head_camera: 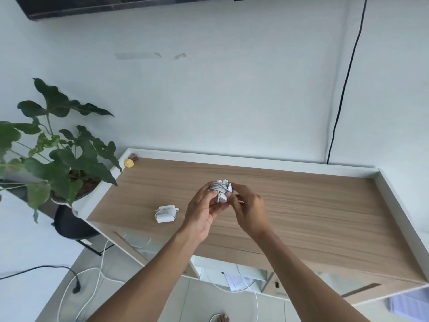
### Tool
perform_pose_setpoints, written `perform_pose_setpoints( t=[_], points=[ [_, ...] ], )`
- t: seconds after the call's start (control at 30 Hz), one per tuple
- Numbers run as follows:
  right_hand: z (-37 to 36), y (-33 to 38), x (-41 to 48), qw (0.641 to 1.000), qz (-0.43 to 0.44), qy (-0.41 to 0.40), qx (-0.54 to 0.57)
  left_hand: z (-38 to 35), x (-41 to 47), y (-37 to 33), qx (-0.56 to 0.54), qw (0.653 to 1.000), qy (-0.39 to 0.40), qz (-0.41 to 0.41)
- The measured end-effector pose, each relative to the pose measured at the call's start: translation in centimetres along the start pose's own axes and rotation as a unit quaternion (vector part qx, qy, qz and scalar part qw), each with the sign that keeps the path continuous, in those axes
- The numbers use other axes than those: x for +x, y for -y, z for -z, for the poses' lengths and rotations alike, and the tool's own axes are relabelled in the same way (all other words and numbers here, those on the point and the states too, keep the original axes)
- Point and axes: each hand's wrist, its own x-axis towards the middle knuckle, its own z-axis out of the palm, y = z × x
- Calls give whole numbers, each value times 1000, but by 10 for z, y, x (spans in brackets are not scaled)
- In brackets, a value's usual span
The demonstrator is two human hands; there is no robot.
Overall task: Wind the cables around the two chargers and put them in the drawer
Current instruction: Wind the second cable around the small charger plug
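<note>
Both hands, left (204, 210) and right (247, 210), clamp the wound charger (219, 190) above the table (313, 205); light, rigid block (cable springy), best held across the coils.

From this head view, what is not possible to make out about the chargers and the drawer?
The held charger: head view; the left hand and right hand cover its lower part, so how the cable's end is fixed is unseen.
The drawer: head view; the cabinet top and forearms hide most of the front; open or closed, I cannot tell.
The yellow object at the back corner: head view; too small to identify.
</note>
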Motion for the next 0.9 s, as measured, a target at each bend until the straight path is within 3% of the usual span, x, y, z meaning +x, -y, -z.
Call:
perform_pose_setpoints(
  t=[0.2,0.37,0.5,0.6,0.9],
  points=[
    [-10,9,-15,994,-27,96,37,25,-19,9,-5,1000,-3,14],
    [-21,13,-12,989,-55,140,5,56,-29,1,107,994,25,28],
    [-38,20,-8,983,-75,169,-8,93,-23,-8,318,946,18,-58],
    [-54,19,-5,977,-94,192,-18,124,-13,-11,416,904,29,-99],
    [-117,4,0,957,-174,226,-51,190,24,-13,492,859,95,-105]
  ],
)
